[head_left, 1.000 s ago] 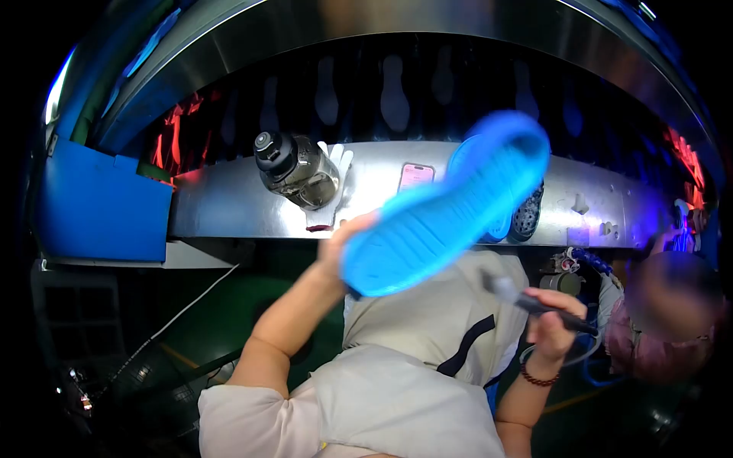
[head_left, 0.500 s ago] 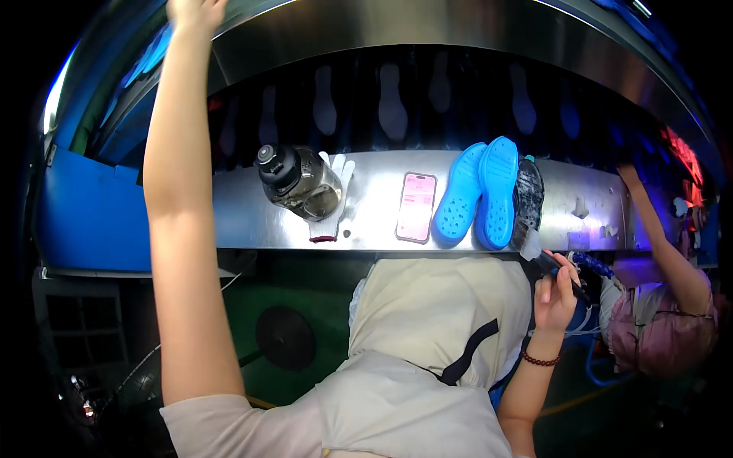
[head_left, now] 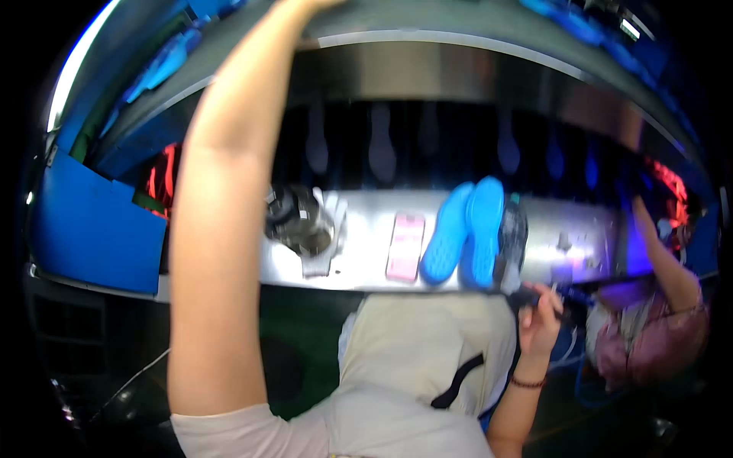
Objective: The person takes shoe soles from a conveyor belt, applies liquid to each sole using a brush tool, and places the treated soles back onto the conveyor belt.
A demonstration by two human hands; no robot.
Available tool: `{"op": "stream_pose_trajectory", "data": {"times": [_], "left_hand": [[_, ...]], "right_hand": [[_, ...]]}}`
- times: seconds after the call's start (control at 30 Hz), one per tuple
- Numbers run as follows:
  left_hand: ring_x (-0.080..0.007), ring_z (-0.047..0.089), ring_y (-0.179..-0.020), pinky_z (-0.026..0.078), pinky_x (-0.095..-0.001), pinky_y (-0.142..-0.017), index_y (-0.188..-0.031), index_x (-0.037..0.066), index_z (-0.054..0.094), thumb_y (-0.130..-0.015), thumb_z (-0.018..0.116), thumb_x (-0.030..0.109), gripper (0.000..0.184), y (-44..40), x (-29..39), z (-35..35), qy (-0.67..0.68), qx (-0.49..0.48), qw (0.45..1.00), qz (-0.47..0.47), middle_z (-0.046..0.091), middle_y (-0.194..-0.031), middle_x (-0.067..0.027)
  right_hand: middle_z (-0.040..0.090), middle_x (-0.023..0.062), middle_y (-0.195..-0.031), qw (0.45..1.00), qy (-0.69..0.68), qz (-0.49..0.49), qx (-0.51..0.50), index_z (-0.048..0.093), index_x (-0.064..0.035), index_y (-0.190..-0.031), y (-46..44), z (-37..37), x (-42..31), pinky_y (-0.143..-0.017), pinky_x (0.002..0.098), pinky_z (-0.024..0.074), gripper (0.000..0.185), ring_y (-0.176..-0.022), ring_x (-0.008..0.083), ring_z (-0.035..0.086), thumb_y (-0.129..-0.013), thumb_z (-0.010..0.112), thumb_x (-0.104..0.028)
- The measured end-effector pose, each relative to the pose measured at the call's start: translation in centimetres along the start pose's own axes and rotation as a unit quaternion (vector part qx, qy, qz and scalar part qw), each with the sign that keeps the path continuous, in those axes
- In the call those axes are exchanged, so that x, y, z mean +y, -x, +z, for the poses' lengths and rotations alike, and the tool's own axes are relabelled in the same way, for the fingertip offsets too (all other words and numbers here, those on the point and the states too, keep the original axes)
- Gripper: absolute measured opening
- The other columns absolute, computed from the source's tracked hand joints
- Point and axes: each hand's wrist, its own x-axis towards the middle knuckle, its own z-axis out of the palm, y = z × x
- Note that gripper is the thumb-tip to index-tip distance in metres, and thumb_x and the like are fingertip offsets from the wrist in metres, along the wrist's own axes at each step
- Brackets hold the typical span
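My left hand is at the top edge, mostly cut off and blurred, over the upper grey surface; its fingers do not show clearly. Low on the right, my right hand is closed around the dark handle of a brush. The brush's pale head points up to the front edge of the metal shelf. Just beyond it lie two bright blue shoe soles, side by side, with holes in their lower ends. A dark, elongated object with whitish smears lies right of them, partly hidden.
On the metal shelf are a pink-screened phone, a dark-lidded bottle and a white glove. Pale sole-shaped pieces stand in the dark opening behind. Another person works at the right.
My left hand has moved right along the top and further out of view. The view has shifted, so the shelf sits lower. My right hand still holds the brush near the soles.
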Motion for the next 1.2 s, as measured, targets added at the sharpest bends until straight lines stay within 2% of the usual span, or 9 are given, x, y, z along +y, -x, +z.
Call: {"op": "stream_pose_trajectory", "data": {"times": [0.1,0.23,0.5,0.63,0.8,0.83,1.03,1.1,1.2], "left_hand": [[-0.0303,0.037,-0.118,0.029,-0.0335,-0.099,-0.125,0.0,0.037,-0.064,0.061,0.058,0.087,-2.5,-4.8,4.1,-0.066,-0.146,0.985,-0.062,0.037,-0.128,-0.0218],[-0.031,0.02,-0.127,0.018,-0.0525,-0.1,-0.134,0.014,0.022,-0.067,0.059,0.052,0.085,-1.9,-0.6,1.6,-0.195,-0.039,0.963,-0.182,0.02,-0.138,-0.0135],[-0.0317,0.027,-0.124,0.026,-0.0395,-0.1,-0.134,0.011,0.02,-0.07,0.058,0.042,0.081,-8.4,-6.4,2.7,-0.182,0.04,0.98,-0.072,0.025,-0.136,-0.0161],[-0.0295,0.024,-0.126,0.029,-0.0403,-0.098,-0.136,0.013,0.015,-0.071,0.06,0.035,0.081,-10.0,-5.3,4.1,-0.14,-0.159,0.967,-0.141,0.025,-0.136,-0.0164],[-0.0377,0.021,-0.125,0.026,-0.0562,-0.096,-0.131,0.04,0.022,-0.073,0.047,-0.002,0.076,-12.3,-0.7,8.0,-0.245,-0.222,0.928,-0.17,0.014,-0.14,-0.0129],[-0.041,0.038,-0.114,0.033,-0.0437,-0.094,-0.131,0.027,0.032,-0.069,0.048,0.001,0.069,-12.3,-0.5,8.5,-0.294,-0.199,0.931,-0.085,0.036,-0.127,-0.0231],[-0.0337,0.046,-0.106,0.035,-0.0366,-0.092,-0.118,0.01,0.048,-0.068,0.054,0.006,0.051,-11.3,6.5,9.0,-0.185,-0.239,0.939,0.162,0.049,-0.113,-0.0219],[-0.0324,0.056,-0.092,0.043,-0.0384,-0.082,-0.108,0.005,0.055,-0.069,0.056,0.011,0.039,-9.5,8.7,9.7,-0.017,-0.135,0.958,0.251,0.058,-0.098,-0.0209],[-0.0315,0.059,-0.081,0.046,-0.0393,-0.071,-0.088,0.006,0.061,-0.076,0.057,0.027,0.024,-7.5,9.3,8.5,-0.014,-0.118,0.986,0.113,0.062,-0.085,-0.0161]], "right_hand": [[0.057,0.0234,-0.096,1.0,-0.028,-0.004,0.009,0.055,0.0039,-0.095,-0.5,0.0,-0.2,-0.041,0.0184,0.0381,0.022,-0.049,0.0122,0.048,-0.081,0.054,-0.014],[0.06,0.0171,-0.093,0.999,-0.022,0.01,0.023,0.054,-0.0002,-0.096,-1.2,-0.1,-0.5,-0.041,0.0208,0.0358,0.02,-0.044,0.0116,0.046,-0.084,0.05,-0.015],[0.059,0.0235,-0.093,0.996,-0.079,0.022,0.03,0.055,0.0062,-0.095,-3.7,0.0,-0.7,-0.043,0.0233,0.0408,0.021,-0.046,0.0155,0.05,-0.08,0.053,-0.008],[0.06,0.0226,-0.091,0.994,-0.097,0.036,0.042,0.055,0.0065,-0.094,-4.4,-0.1,-1.3,-0.044,0.0247,0.0421,0.02,-0.048,0.0163,0.051,-0.08,0.054,-0.008],[0.06,0.02,-0.091,0.992,-0.089,0.045,0.071,0.056,0.0032,-0.094,-4.7,-2.0,-0.5,-0.045,0.0264,0.041,0.018,-0.049,0.0173,0.051,-0.081,0.051,-0.009],[0.06,0.02,-0.091,0.991,-0.096,0.052,0.082,0.056,0.0034,-0.094,-4.6,-2.2,-0.3,-0.045,0.0265,0.0411,0.018,-0.049,0.0173,0.051,-0.081,0.05,-0.008],[0.06,0.021,-0.092,0.991,-0.088,0.08,0.068,0.057,0.0044,-0.094,-4.5,-2.6,-0.8,-0.046,0.0235,0.0397,0.018,-0.049,0.0147,0.05,-0.081,0.05,-0.007],[0.059,0.0221,-0.094,0.989,-0.107,0.093,0.043,0.057,0.0045,-0.093,-5.0,-2.1,-1.2,-0.048,0.0234,0.0409,0.018,-0.051,0.0144,0.05,-0.081,0.05,-0.007],[0.058,0.0226,-0.097,0.993,-0.093,0.072,0.0,0.056,0.0042,-0.096,-5.7,-1.6,-1.6,-0.052,0.0248,0.044,0.019,-0.058,0.0169,0.054,-0.082,0.05,-0.008]]}}
